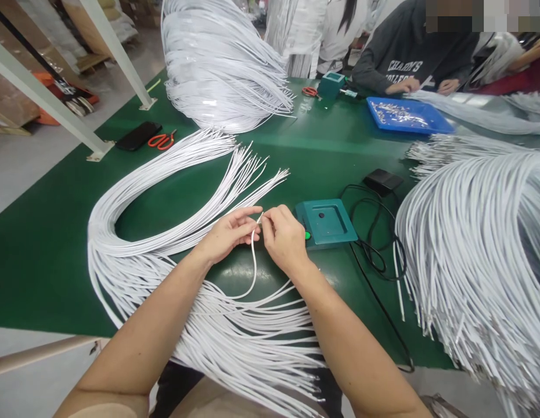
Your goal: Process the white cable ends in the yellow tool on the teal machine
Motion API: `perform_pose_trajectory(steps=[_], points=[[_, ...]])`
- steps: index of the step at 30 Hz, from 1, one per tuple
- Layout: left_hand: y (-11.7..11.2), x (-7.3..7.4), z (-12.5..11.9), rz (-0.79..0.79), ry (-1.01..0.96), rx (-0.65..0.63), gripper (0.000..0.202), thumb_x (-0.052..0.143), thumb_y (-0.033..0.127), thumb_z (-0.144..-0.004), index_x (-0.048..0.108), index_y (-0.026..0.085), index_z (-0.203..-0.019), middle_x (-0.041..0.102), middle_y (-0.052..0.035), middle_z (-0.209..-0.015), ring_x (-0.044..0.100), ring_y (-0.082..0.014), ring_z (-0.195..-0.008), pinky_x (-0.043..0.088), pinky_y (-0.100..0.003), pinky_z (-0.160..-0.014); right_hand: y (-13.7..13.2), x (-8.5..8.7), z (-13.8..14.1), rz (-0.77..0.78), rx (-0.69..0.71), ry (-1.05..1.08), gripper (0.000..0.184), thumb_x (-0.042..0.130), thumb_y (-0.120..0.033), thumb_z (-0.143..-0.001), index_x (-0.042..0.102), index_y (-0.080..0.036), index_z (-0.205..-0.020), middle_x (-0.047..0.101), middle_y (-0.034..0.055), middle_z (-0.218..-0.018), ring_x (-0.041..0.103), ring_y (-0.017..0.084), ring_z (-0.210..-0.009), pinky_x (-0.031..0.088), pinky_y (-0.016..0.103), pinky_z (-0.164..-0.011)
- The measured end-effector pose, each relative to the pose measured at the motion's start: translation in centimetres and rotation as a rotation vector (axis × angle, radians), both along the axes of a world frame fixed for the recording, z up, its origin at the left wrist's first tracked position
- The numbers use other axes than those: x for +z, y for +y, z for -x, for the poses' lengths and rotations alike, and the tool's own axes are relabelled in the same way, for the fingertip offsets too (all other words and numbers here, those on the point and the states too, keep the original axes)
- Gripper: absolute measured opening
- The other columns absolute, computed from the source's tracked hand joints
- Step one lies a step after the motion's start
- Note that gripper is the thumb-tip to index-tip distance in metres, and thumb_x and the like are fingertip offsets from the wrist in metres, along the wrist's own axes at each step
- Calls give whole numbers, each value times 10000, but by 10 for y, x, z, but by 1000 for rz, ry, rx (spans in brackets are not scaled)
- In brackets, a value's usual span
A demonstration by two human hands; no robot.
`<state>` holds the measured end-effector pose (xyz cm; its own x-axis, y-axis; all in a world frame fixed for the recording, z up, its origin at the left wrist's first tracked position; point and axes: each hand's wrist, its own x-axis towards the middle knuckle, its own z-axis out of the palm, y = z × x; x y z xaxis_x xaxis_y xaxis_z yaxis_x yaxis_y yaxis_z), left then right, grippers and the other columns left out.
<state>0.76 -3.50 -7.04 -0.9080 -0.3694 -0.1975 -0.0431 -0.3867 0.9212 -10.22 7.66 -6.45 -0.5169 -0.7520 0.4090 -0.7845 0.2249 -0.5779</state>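
Near the middle of the table, my left hand (233,231) pinches a white cable (254,261) close to its end, with the index finger stretched out. Touching the tip of that same cable, my right hand (284,235) has its thumb and fingers closed together; the exact tip is mostly covered by fingers. The held cable curves down to a bundle of white cables (248,325) spread below my forearms. More of the bundle (135,180) loops round on the left. Just right of my right hand stands a teal device (311,223) with a square recess and a green button.
A large cable coil (218,69) stands at the back, another cable pile (465,232) at the right. Red-handled snips (162,140) lie beside a black phone (139,136). A black adapter (383,182) has loose cord. Across the table, a co-worker (413,52) works behind a blue tray (370,107).
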Motion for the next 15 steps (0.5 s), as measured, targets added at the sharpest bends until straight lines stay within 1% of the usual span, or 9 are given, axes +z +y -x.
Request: perform_pose_trajectory(steps=[2,3,5,8,10,12,15], points=[[-2,-1,-1,-61,-5,-23,443,660,264,-761,550,205,-1186,582,8,-798,597,-76,-701,465,-200,-667,1,2,-1,-70,36,236,279,353,-229,-917,574,-177,-756,548,50,-779,486,141,-689,349,263,-627],[-3,-1,-2,-68,-8,-35,443,658,259,-762,551,204,-1188,578,9,-795,602,-78,-708,470,-205,-679,2,3,0,-104,60,314,291,340,-224,-922,572,-175,-753,547,54,-777,480,145,-688,340,269,-627],[-4,-3,-1,-29,-20,-42,433,651,256,-765,549,191,-1180,579,7,-787,613,-85,-711,469,-202,-667,3,7,3,-160,105,411,295,339,-231,-928,573,-179,-757,558,56,-772,479,159,-702,336,284,-654],[-5,-8,1,142,-66,-9,418,635,256,-767,533,167,-1163,601,-3,-779,627,-100,-685,457,-196,-607,6,12,13,-216,104,471,199,407,-253,-908,585,-183,-850,606,62,-845,498,200,-828,337,327,-791],[-4,-11,3,266,-112,18,402,623,251,-768,522,157,-1145,617,-8,-771,636,-110,-663,453,-201,-582,9,14,20,-267,81,480,140,450,-228,-882,580,-177,-888,631,65,-873,501,215,-876,298,368,-903],[-4,-13,4,345,-148,26,383,609,244,-769,515,155,-1129,628,-10,-764,646,-119,-659,456,-209,-577,11,14,27,-336,75,474,125,453,-194,-868,575,-174,-852,645,58,-816,511,205,-824,257,391,-964],[-4,-15,5,397,-171,27,373,604,221,-759,506,158,-1113,634,-8,-756,653,-126,-663,464,-216,-581,13,12,32,-395,120,460,137,448,-142,-845,563,-184,-785,645,39,-749,512,187,-767,231,391,-992]])
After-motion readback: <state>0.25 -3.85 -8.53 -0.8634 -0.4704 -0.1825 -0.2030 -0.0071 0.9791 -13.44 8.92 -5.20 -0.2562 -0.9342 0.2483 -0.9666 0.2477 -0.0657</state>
